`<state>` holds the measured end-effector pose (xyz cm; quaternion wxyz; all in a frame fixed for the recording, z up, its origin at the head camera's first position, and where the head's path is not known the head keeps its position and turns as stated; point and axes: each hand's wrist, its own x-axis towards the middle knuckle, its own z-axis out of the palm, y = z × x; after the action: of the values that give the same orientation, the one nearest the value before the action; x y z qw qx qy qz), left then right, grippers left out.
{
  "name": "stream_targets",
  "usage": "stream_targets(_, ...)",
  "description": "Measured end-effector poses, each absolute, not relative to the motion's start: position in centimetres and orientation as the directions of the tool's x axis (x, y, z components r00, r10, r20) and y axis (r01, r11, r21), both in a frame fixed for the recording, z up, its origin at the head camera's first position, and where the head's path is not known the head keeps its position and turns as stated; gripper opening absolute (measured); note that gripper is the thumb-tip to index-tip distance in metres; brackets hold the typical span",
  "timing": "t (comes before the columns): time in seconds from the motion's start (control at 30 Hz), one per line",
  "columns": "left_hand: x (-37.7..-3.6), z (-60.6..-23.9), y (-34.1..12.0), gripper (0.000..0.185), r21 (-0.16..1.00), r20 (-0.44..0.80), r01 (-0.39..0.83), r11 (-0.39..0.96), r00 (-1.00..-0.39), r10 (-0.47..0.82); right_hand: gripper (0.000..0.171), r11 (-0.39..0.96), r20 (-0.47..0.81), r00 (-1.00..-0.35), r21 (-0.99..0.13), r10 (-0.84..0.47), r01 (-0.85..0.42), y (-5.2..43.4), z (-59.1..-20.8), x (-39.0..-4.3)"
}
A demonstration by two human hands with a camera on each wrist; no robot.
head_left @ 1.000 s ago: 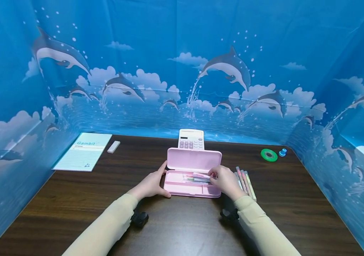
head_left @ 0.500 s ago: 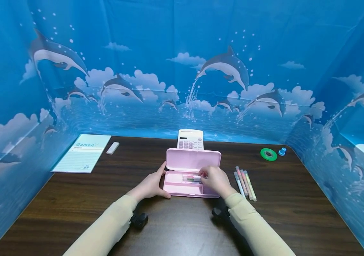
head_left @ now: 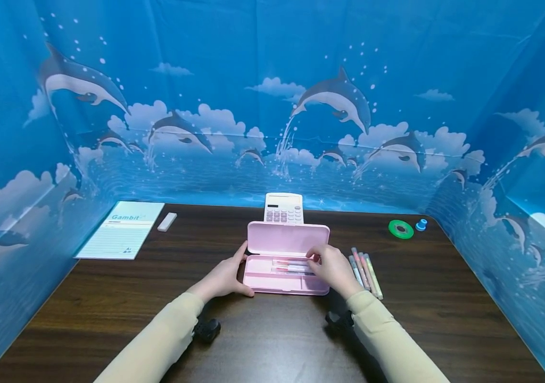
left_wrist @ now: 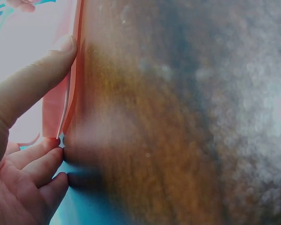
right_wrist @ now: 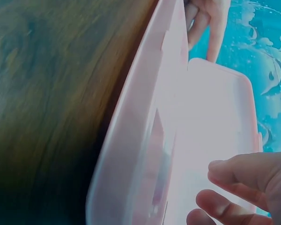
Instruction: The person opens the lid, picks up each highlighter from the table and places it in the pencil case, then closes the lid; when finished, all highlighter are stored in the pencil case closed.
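A pink pencil case [head_left: 288,239] lies with its lid raised in the middle of the table. Several pens [head_left: 289,268] rest in its long back compartment. My left hand [head_left: 222,276] grips the case's left end, with the thumb at the near corner and fingers at the far side; the left wrist view shows the thumb [left_wrist: 47,70] against the pink edge. Over the right part of the case is my right hand [head_left: 336,270]. In the right wrist view its thumb and fingers [right_wrist: 239,171] are parted and hold nothing.
Several coloured markers [head_left: 372,276] lie right of the case. A white calculator [head_left: 283,207] sits behind the lid. Farther off are a notepad [head_left: 121,231], a white eraser [head_left: 167,222], a green tape roll [head_left: 401,229] and a small blue object [head_left: 421,225].
My right hand moves left within the case with a pen, then lets it go and draws back to the right, fingers parted. The left hand stays on the case.
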<state>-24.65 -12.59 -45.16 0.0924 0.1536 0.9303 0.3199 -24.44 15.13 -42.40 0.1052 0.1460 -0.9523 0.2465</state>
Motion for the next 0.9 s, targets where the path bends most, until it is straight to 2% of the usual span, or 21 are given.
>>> stream_targets(0.37,-24.7,-45.3,-12.7,0.126,0.629,-0.065,0.243,0.739,-0.93,0.361,0.013,0.865,0.208,-0.969,-0.452,-0.135,-0.217,19.2,-42.1,-23.6)
stream_targets(0.9,-24.8,-45.1,-12.7,0.126,0.625,-0.066,0.247,0.741,-0.928,0.365,0.014,0.87,0.134,-0.991,-0.486,-0.022,-0.085,26.0,-43.1,-22.6)
